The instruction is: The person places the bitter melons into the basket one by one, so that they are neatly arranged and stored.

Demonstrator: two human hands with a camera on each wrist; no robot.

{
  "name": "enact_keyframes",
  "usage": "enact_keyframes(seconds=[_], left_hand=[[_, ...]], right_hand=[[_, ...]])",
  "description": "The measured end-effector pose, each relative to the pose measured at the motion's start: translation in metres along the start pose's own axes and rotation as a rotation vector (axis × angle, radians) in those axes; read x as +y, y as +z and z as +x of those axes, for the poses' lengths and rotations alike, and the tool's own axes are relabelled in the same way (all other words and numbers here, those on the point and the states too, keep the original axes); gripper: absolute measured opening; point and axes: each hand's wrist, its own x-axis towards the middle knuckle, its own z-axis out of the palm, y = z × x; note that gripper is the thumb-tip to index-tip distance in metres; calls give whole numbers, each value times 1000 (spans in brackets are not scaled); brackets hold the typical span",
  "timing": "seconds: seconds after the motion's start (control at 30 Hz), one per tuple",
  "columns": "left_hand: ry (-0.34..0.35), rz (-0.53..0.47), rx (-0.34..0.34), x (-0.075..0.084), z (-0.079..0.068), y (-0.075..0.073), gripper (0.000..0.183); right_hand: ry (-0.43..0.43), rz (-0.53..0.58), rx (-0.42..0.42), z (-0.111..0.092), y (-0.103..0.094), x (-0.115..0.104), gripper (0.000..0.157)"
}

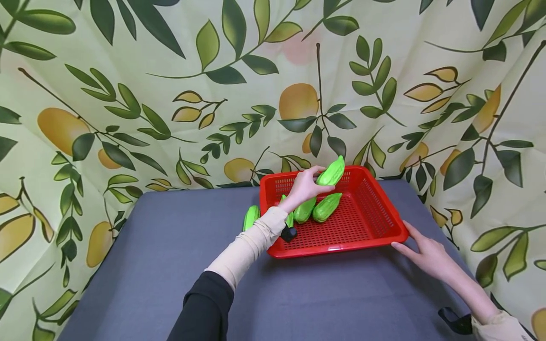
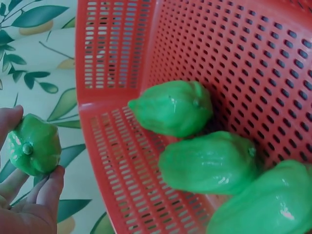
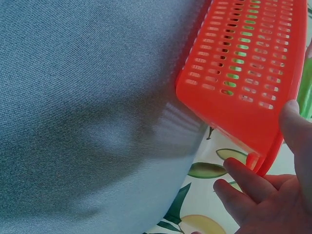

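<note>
My left hand (image 1: pixel 304 187) grips a green ridged gourd (image 1: pixel 332 171) above the back of a red plastic basket (image 1: pixel 337 247). In the left wrist view the thumb and fingers close round the gourd's sides, with its knobbed end showing. Inside the basket, three similar gourds (image 1: pixel 327 207) lie side by side in the left half, one partly behind my left wrist. My right hand (image 1: pixel 431 255) holds the basket's near right corner, thumb against the rim and fingers under it. A shadow spreads beneath the basket's front edge.
Another green gourd (image 1: pixel 251 217) lies on the grey cloth-covered table (image 1: pixel 183 265), just left of the basket. A leaf-and-fruit patterned curtain (image 1: pixel 239 94) hangs behind the table and along both sides. Black straps (image 1: pixel 456 322) sit at both wrists.
</note>
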Motion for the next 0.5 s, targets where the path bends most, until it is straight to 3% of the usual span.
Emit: enact_keyframes(seconds=[0.5], left_hand=[[24,102,-68,-6,4,21,59]], right_hand=[[21,0,-17,0,0,-2,79]])
